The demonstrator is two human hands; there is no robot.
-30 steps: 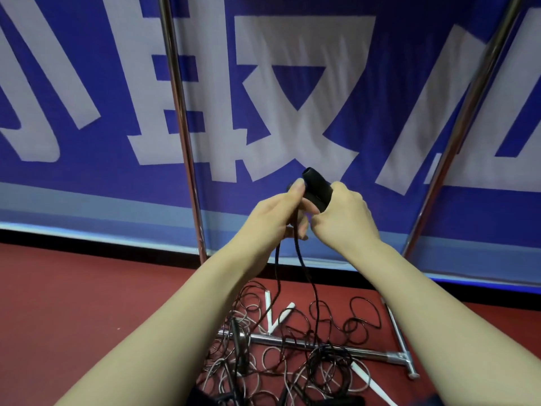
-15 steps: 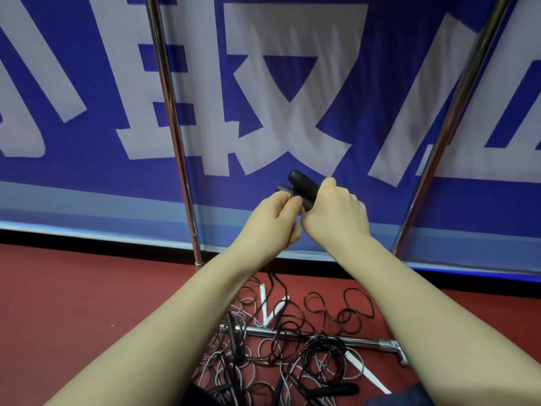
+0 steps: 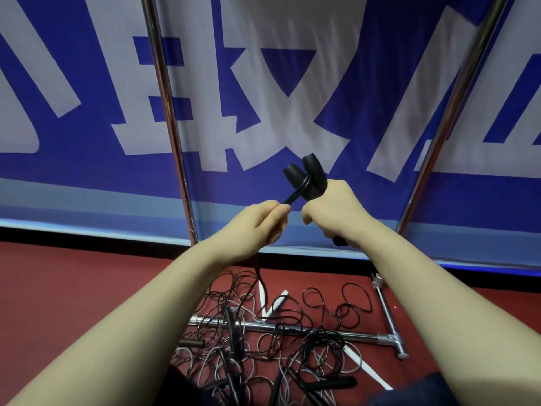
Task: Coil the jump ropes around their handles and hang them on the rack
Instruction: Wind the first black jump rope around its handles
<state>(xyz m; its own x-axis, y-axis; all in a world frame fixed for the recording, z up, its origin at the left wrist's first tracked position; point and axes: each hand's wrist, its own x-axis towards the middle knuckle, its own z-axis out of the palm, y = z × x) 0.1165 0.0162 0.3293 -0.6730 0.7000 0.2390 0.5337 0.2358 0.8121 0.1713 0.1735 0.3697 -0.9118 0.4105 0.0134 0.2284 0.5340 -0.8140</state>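
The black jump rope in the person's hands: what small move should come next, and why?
Probably sweep the left hand around the handles for another turn. The right hand grips both handles together, the cord pinched by the left hand shows only one wrap on them, and the rest trails down into the tangle on the floor.

Both forearms bare, stretched forward, hands nearly touching. Left hand (image 3: 260, 227): fingers curled, cord (image 3: 295, 194) pinched at fingertips. Right hand (image 3: 333, 212): fist wrapped round handles (image 3: 314, 172).
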